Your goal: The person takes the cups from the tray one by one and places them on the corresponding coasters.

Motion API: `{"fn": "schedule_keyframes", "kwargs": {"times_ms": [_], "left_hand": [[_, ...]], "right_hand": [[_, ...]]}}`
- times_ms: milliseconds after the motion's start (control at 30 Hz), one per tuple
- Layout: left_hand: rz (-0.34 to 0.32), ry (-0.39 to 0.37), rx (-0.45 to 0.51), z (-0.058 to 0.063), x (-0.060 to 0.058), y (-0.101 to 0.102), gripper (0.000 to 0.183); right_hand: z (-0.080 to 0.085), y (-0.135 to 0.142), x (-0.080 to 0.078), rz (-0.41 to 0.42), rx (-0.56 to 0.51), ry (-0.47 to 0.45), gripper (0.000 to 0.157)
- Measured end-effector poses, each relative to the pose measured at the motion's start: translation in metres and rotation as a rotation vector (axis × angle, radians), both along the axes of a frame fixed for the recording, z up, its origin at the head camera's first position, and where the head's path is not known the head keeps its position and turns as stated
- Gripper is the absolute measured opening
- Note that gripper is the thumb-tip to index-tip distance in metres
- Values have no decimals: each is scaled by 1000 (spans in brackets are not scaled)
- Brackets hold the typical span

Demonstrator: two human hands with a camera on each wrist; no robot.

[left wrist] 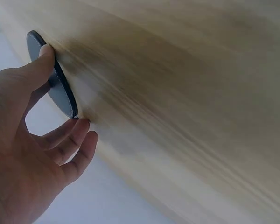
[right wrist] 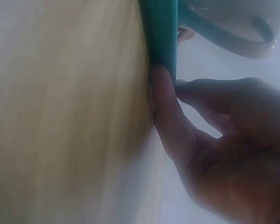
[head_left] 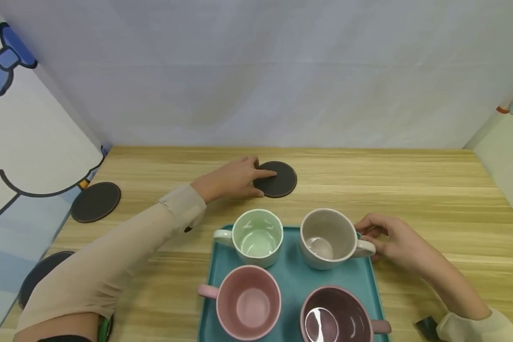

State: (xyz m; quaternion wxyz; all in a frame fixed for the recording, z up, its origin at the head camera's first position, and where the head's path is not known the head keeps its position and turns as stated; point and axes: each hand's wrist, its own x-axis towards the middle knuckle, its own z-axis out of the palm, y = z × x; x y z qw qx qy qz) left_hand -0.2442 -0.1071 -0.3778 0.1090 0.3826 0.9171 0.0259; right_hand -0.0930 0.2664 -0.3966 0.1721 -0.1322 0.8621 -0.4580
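Observation:
In the head view my left hand (head_left: pixel 235 179) is at a round black coaster (head_left: pixel 285 183) near the table's back edge, index finger stretched across its top. The left wrist view has the thumb on one edge of that coaster (left wrist: pixel 60 91) and other fingertips at the opposite edge. My right hand (head_left: pixel 395 240) pinches the right rim of a teal tray (head_left: pixel 291 280), thumb and fingers on either side of the rim in the right wrist view. On the tray stand a pale green mug (head_left: pixel 258 235), a beige mug (head_left: pixel 322 237), a pink mug (head_left: pixel 249 304) and a dark mauve mug (head_left: pixel 337 316).
Another black coaster (head_left: pixel 96 202) lies at the table's left edge. Nearer me, a further black coaster (head_left: pixel 40 273) is partly covered by my left sleeve. A pale curtain (head_left: pixel 261 76) hangs behind the wooden table (head_left: pixel 432 190).

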Motion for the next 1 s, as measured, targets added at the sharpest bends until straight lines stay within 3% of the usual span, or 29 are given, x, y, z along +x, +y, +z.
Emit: {"fn": "schedule_keyframes", "kwargs": {"times_ms": [433,700,1000], "left_hand": [[-94,71,-193,10,-11,45,65],[-183,94,-212,13,-15,74,65],[-230,68,-182,13,-25,94,63]], "right_hand": [[2,1,1,-5,12,11,23],[1,2,4,-5,24,25,22],[2,0,8,-2,18,29,22]]}}
